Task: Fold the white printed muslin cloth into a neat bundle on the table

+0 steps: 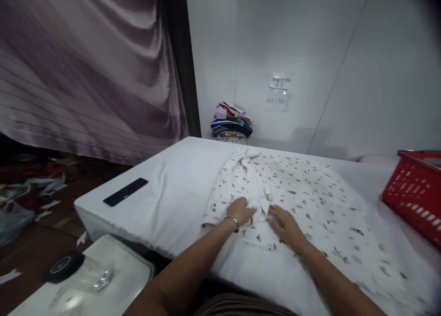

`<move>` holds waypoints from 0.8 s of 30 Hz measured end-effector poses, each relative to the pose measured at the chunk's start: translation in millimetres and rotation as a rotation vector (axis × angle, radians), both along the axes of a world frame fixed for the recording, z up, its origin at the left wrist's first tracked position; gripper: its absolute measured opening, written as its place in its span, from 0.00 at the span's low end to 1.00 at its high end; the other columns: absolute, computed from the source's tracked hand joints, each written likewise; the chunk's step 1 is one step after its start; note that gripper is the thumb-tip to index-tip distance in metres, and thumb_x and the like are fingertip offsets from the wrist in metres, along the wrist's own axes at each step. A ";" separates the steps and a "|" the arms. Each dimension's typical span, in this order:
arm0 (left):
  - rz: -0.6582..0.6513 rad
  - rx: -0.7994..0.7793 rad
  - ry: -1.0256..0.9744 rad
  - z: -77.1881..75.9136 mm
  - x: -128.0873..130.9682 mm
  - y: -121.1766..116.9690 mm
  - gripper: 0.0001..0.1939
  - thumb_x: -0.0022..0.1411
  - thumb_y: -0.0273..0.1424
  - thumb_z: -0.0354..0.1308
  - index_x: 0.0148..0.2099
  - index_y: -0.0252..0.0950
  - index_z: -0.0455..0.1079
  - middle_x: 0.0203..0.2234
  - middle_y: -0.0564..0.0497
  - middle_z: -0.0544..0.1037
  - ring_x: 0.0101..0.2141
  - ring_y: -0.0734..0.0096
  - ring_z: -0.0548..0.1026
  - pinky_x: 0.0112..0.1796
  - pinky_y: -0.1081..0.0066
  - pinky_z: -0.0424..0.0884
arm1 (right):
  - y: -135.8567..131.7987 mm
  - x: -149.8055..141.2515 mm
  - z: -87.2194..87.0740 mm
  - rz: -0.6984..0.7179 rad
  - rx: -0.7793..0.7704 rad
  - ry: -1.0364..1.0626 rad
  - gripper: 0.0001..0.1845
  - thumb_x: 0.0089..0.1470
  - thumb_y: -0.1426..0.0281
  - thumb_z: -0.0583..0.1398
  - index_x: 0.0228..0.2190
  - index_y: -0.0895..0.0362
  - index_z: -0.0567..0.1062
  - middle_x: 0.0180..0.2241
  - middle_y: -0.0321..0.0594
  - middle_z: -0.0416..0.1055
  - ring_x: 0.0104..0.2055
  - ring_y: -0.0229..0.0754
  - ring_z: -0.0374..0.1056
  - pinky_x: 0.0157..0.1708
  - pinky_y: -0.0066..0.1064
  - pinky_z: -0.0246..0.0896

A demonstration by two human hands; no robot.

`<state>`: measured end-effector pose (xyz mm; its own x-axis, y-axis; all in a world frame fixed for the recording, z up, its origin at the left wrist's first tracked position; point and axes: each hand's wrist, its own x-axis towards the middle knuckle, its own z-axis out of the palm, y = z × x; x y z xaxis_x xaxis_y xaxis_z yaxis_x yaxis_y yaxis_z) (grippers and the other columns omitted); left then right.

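A white printed cloth [303, 187] with small grey-green motifs lies spread over the white-covered table [179, 178]. Its left part is folded over and bunched, with a plain white inner side and a raised edge showing. My left hand [240, 211], with a bracelet at the wrist, has its fingers bent onto the folded part, the thumb pointing right. My right hand [285, 225] is just to the right, its fingertips at the raised edge of the same cloth. Some fingertips of both hands are hidden in the folds.
A dark flat phone-like object [126, 192] lies at the table's left. A stack of folded fabrics [232, 123] stands behind, against the wall. To the right is a red plastic basket [413, 192]. A clear jar with a black lid [65, 266] lies on a white surface at lower left.
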<state>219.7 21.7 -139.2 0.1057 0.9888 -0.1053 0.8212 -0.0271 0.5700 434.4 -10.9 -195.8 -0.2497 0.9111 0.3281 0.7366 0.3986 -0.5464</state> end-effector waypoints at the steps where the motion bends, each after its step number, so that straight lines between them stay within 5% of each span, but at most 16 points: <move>1: 0.022 -0.045 -0.036 0.9 0.3 3.0 0.22 0.50 0.44 0.58 0.44 0.36 0.68 0.39 0.43 0.77 0.42 0.56 0.74 0.40 0.66 0.66 | -0.2 -0.6 3.1 -0.032 -0.006 0.049 0.22 0.55 0.58 0.53 0.48 0.55 0.71 0.53 0.46 0.67 0.56 0.51 0.60 0.55 0.47 0.54; 5: 0.118 -0.145 -0.186 4.9 -1.8 9.4 0.26 0.50 0.47 0.58 0.45 0.34 0.68 0.42 0.42 0.76 0.43 0.57 0.74 0.38 0.69 0.67 | -1.0 -10.4 23.3 -0.175 -0.082 0.155 0.26 0.53 0.54 0.54 0.49 0.56 0.68 0.43 0.45 0.71 0.43 0.47 0.67 0.41 0.39 0.63; 9: 0.156 -0.264 -0.353 2.0 0.1 4.4 0.26 0.49 0.45 0.60 0.46 0.33 0.68 0.38 0.43 0.78 0.33 0.63 0.76 0.29 0.71 0.67 | 5.2 -27.8 41.3 -0.233 -0.196 0.068 0.26 0.51 0.53 0.55 0.48 0.56 0.67 0.35 0.40 0.71 0.30 0.41 0.65 0.30 0.33 0.59; 15: 0.212 -0.017 -0.527 -2.9 -3.8 3.7 0.16 0.50 0.31 0.60 0.44 0.36 0.68 0.36 0.49 0.76 0.35 0.68 0.74 0.34 0.72 0.68 | 18.2 -27.5 38.0 -0.280 -0.247 0.160 0.17 0.49 0.68 0.54 0.42 0.57 0.70 0.29 0.38 0.70 0.30 0.41 0.64 0.30 0.31 0.56; 19: 0.224 0.073 -0.757 6.2 -19.8 3.5 0.16 0.50 0.27 0.59 0.44 0.37 0.67 0.31 0.53 0.74 0.32 0.71 0.73 0.33 0.73 0.68 | 12.1 -37.2 45.4 -0.196 -0.216 0.552 0.17 0.52 0.63 0.53 0.42 0.57 0.68 0.28 0.37 0.68 0.27 0.39 0.62 0.26 0.30 0.59; 24: 0.158 0.064 -0.973 15.2 -31.0 1.0 0.22 0.49 0.25 0.59 0.49 0.36 0.64 0.31 0.52 0.74 0.31 0.73 0.72 0.33 0.74 0.68 | 7.0 -83.2 65.1 -0.007 -0.142 0.410 0.10 0.53 0.63 0.55 0.35 0.56 0.69 0.25 0.34 0.65 0.25 0.35 0.59 0.24 0.26 0.57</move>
